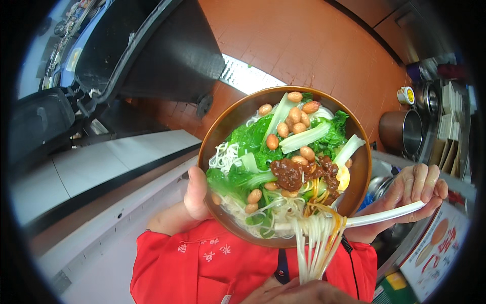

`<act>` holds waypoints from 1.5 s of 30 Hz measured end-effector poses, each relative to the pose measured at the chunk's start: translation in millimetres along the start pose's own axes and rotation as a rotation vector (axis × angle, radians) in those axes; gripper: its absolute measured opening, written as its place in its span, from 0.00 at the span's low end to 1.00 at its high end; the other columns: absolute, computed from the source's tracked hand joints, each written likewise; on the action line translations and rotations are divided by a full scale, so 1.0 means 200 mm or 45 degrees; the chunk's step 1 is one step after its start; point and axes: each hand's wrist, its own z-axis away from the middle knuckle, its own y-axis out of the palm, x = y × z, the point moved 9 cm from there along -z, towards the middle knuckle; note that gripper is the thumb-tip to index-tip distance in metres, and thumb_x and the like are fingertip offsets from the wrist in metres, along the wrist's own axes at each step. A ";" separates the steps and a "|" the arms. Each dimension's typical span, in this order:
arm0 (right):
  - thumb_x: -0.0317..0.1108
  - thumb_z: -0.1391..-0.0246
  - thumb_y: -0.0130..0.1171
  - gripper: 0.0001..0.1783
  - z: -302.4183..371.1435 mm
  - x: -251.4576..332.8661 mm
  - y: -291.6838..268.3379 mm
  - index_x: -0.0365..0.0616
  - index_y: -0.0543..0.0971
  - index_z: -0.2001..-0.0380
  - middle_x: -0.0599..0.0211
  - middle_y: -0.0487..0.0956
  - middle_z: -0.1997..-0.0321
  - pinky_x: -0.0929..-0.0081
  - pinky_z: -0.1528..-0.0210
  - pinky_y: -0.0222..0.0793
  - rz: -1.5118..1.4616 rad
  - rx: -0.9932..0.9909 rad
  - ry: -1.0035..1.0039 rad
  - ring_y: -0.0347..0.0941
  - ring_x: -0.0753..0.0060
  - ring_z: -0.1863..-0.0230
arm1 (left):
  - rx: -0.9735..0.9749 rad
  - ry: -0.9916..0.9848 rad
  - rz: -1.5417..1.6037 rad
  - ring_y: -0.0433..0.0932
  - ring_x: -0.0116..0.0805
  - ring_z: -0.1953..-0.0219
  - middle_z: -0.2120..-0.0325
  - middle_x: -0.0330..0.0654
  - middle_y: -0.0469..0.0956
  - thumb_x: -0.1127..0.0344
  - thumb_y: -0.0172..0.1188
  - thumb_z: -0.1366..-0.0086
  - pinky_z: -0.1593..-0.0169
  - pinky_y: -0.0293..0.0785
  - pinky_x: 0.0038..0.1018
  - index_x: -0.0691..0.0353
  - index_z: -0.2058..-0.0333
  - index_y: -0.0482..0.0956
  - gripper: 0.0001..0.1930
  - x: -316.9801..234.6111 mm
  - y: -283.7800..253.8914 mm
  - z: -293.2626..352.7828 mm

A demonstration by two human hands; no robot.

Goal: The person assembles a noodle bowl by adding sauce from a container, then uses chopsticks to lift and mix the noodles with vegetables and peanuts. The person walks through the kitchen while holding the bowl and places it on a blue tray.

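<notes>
My left hand [196, 194] supports a brown bowl [360, 197] at its left side, thumb up along the rim and the other fingers hidden beneath. Inside lie pale noodles [224, 156], green leafy vegetables [250, 134], several whole peanuts [272, 142], a dark red-brown sauce [289, 174] and a bit of yellow-white egg [343, 177]. To the right, the fingers of my right hand [412, 190] close round white chopsticks [387, 213]. A bundle of noodles hangs over them at the bowl's near rim and runs toward the lower edge. Red sleeves cover my upper arms.
A large black wheeled bin [172, 55] stands on the orange tiled floor [283, 35], far left. At right are a metal pot [400, 129], a small white tub [405, 95] and a printed carton [438, 248]. A pale ledge [116, 223] runs along my left.
</notes>
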 end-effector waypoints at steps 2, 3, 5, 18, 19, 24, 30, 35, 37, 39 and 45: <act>0.25 0.53 0.57 0.05 0.00 0.02 0.03 0.36 0.77 0.70 0.68 0.64 0.81 0.95 0.87 0.66 -0.017 0.030 -0.015 0.60 0.83 0.82 | 0.022 0.003 -0.003 0.52 0.43 0.39 0.40 0.50 0.48 0.25 0.38 0.51 0.38 0.50 0.39 0.63 0.39 0.41 0.53 -0.01 0.01 0.00; 0.25 0.53 0.57 0.05 -0.01 0.02 0.03 0.36 0.77 0.70 0.68 0.64 0.81 0.95 0.87 0.65 0.002 0.023 -0.012 0.60 0.83 0.82 | 0.033 0.005 0.013 0.52 0.43 0.39 0.40 0.50 0.47 0.26 0.39 0.51 0.38 0.50 0.39 0.62 0.39 0.40 0.52 -0.01 0.02 0.00; 0.24 0.52 0.56 0.06 -0.01 0.01 0.05 0.35 0.76 0.69 0.68 0.64 0.81 0.94 0.88 0.64 0.002 0.027 0.010 0.59 0.83 0.82 | 0.059 0.028 0.052 0.51 0.44 0.39 0.40 0.50 0.47 0.26 0.41 0.51 0.38 0.50 0.39 0.61 0.39 0.40 0.52 -0.02 0.05 -0.02; 0.30 0.46 0.51 0.08 0.00 0.06 0.13 0.42 0.75 0.63 0.62 0.70 0.75 0.85 0.84 0.70 0.170 0.093 -0.010 0.70 0.73 0.77 | 0.162 0.104 0.121 0.48 0.45 0.38 0.39 0.49 0.44 0.30 0.46 0.50 0.38 0.49 0.40 0.56 0.38 0.39 0.50 -0.11 0.16 -0.05; 0.30 0.46 0.51 0.08 0.01 0.06 0.12 0.43 0.75 0.63 0.62 0.70 0.75 0.85 0.83 0.70 0.168 0.085 -0.020 0.71 0.73 0.77 | 0.163 0.105 0.114 0.48 0.45 0.38 0.39 0.49 0.44 0.30 0.46 0.50 0.38 0.49 0.40 0.56 0.38 0.39 0.50 -0.11 0.16 -0.04; 0.29 0.47 0.53 0.09 0.04 0.07 0.15 0.44 0.76 0.62 0.62 0.70 0.75 0.85 0.80 0.72 0.144 0.124 -0.044 0.71 0.72 0.76 | 0.152 0.120 0.085 0.49 0.45 0.38 0.39 0.49 0.44 0.30 0.45 0.49 0.38 0.50 0.40 0.56 0.38 0.39 0.49 -0.08 0.13 -0.01; 0.31 0.45 0.51 0.08 0.02 0.06 0.15 0.43 0.75 0.63 0.63 0.69 0.76 0.85 0.79 0.73 0.161 0.153 -0.021 0.69 0.74 0.78 | 0.130 0.122 0.123 0.49 0.45 0.38 0.39 0.49 0.44 0.31 0.44 0.49 0.38 0.50 0.40 0.56 0.38 0.39 0.48 -0.06 0.09 -0.04; 0.31 0.45 0.50 0.08 -0.01 0.05 0.16 0.43 0.75 0.63 0.63 0.69 0.76 0.84 0.79 0.73 0.173 0.260 -0.009 0.71 0.73 0.77 | 0.112 0.137 0.086 0.49 0.45 0.38 0.39 0.49 0.45 0.31 0.42 0.48 0.38 0.50 0.40 0.56 0.38 0.39 0.47 -0.04 0.08 -0.05; 0.31 0.45 0.50 0.08 -0.03 0.09 0.15 0.44 0.75 0.63 0.63 0.69 0.76 0.85 0.79 0.73 0.148 0.235 -0.064 0.71 0.73 0.77 | 0.108 0.161 0.072 0.49 0.45 0.38 0.39 0.49 0.45 0.31 0.42 0.48 0.38 0.50 0.40 0.56 0.38 0.39 0.47 -0.05 0.08 -0.02; 0.31 0.45 0.50 0.08 -0.03 0.10 0.15 0.44 0.75 0.62 0.63 0.70 0.75 0.86 0.78 0.73 0.129 0.218 -0.064 0.72 0.73 0.76 | 0.103 0.149 0.075 0.49 0.45 0.38 0.39 0.49 0.45 0.31 0.42 0.47 0.38 0.50 0.40 0.56 0.38 0.40 0.47 -0.05 0.07 -0.01; 0.31 0.45 0.50 0.09 0.02 0.11 0.15 0.43 0.75 0.61 0.64 0.71 0.75 0.86 0.76 0.74 0.233 0.167 -0.122 0.72 0.74 0.76 | 0.116 0.129 0.079 0.49 0.45 0.38 0.39 0.48 0.45 0.31 0.40 0.46 0.38 0.50 0.41 0.56 0.38 0.40 0.46 -0.05 0.05 -0.01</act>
